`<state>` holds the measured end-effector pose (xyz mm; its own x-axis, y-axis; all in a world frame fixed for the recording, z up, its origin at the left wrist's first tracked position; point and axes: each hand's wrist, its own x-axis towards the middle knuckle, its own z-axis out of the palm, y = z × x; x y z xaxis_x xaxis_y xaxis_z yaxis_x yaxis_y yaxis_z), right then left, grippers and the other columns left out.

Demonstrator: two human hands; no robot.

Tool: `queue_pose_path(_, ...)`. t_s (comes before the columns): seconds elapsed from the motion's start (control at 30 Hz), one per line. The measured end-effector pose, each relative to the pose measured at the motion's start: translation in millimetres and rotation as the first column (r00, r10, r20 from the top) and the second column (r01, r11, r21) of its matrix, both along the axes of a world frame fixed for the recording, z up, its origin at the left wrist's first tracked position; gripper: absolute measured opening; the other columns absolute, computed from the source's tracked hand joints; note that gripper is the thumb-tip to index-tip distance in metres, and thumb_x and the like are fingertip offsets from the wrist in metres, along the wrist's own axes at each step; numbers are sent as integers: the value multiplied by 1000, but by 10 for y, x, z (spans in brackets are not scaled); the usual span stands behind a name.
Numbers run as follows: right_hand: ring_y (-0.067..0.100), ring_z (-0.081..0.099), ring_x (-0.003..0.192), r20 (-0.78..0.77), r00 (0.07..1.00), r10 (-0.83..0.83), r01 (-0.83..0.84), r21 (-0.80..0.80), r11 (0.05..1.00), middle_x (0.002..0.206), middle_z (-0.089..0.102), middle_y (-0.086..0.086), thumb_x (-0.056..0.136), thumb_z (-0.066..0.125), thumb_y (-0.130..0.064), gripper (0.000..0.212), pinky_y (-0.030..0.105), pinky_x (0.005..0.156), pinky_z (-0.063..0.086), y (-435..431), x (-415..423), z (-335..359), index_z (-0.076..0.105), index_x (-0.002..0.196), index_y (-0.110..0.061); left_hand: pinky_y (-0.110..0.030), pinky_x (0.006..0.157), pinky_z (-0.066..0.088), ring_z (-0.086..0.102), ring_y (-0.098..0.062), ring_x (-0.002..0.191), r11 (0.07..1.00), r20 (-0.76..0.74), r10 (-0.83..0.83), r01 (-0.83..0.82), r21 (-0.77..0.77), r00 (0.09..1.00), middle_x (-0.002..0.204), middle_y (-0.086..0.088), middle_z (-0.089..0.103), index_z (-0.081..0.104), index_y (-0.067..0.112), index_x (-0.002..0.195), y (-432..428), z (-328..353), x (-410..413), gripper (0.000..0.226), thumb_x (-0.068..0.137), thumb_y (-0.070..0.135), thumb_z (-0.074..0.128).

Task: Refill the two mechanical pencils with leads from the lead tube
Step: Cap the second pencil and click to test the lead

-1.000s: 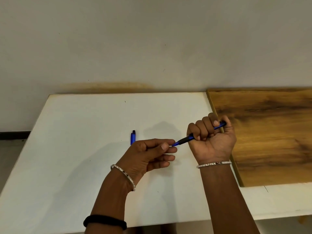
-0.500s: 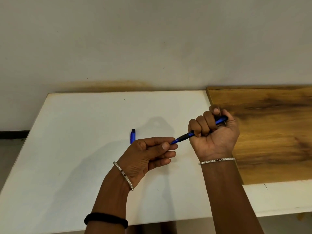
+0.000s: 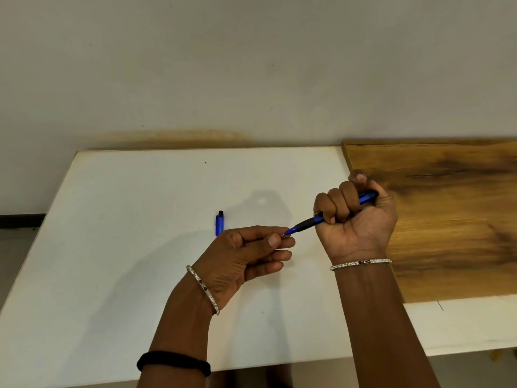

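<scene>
Wall (image 3: 251, 65): plain and pale, with a brown stain just above the back edge of the tabletop.
Tabletop (image 3: 126, 261): white and flat, running from left to right.
Wooden board (image 3: 447, 219): brown with dark streaks, lying on the right part of the tabletop.
Right hand (image 3: 356, 219): raised above the tabletop, fingers wrapped in a tight fist around the mechanical pencil. A silver bangle sits on the wrist.
Left hand (image 3: 249, 253): held just left of the right hand, thumb and first finger pressed together at the pencil's tip. Whether a lead is between them I cannot tell. A silver bangle and a black band are on this arm.
Mechanical pencil (image 3: 310, 221): blue with a black grip, tilted, tip pointing down-left to the left hand, back end sticking out of the fist.
Small blue piece (image 3: 219, 223): blue with a black end, lying alone on the tabletop, just behind the left hand.
</scene>
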<state>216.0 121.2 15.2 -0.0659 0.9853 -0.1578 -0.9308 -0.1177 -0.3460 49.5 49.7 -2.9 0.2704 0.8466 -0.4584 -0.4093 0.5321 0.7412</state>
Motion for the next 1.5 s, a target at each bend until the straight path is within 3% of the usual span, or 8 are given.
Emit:
queue_pose_path(0.13,9,11,37,-14,1000,2,-2,1,1000,37,27,-5,95,26,-32,34,19,36,21,0,10,-21,46,74,-15,-20,66,57,73,-14,85,1000,-2,-2,2,2,1000,101,-6,76,75,16,99,7,2,10,30,71,25,71)
queue_pose_path(0.2,9,11,37,-19,1000,6,-6,1,1000,39,23,-5,97,24,-34,37,19,37,21,-3,14,-19,47,74,-15,-20,66,57,73,-14,84,1000,-2,-2,2,3,1000,101,-6,76,76,16,99,6,3,17,30,71,25,71)
queue_pose_path(0.43,9,11,37,-21,1000,-2,2,-2,1000,47,14,-6,96,24,-31,36,18,38,20,-4,38,-13,47,74,-14,-20,66,57,73,-14,85,1000,-6,-6,6,3,1000,101,-5,76,76,17,99,8,-1,45,30,70,26,71)
queue_pose_path(0.7,9,12,38,-46,999,8,-8,7,1000,39,29,-6,98,25,-36,40,19,37,22,-3,38,-36,49,75,-13,-19,66,57,73,-13,85,1000,-12,-7,7,4,1000,101,-5,76,76,18,98,9,-3,58,30,71,27,70)
queue_pose_path(1.13,9,14,39,-58,998,13,-13,-7,1000,43,26,-5,97,26,-43,46,20,42,20,-17,69,-98,51,75,-12,-20,68,57,72,-14,88,1000,-26,-21,21,10,999,104,-5,75,75,18,101,10,-16,57,33,70,29,73)
queue_pose_path(1.37,10,11,37,-6,1000,1,-1,-7,1000,40,22,-6,84,36,-26,19,19,38,20,7,62,-44,46,71,-15,-20,67,57,73,-14,87,1000,-22,-13,13,15,1000,102,-5,75,75,17,99,5,-22,48,32,69,28,73)
queue_pose_path(1.5,10,12,37,-21,1000,-3,2,-9,1000,41,21,-6,94,26,-32,36,19,38,21,3,62,-63,47,71,-14,-20,68,57,72,-14,86,1000,-22,-19,19,20,1000,103,-5,75,75,17,100,6,-22,48,31,71,27,72)
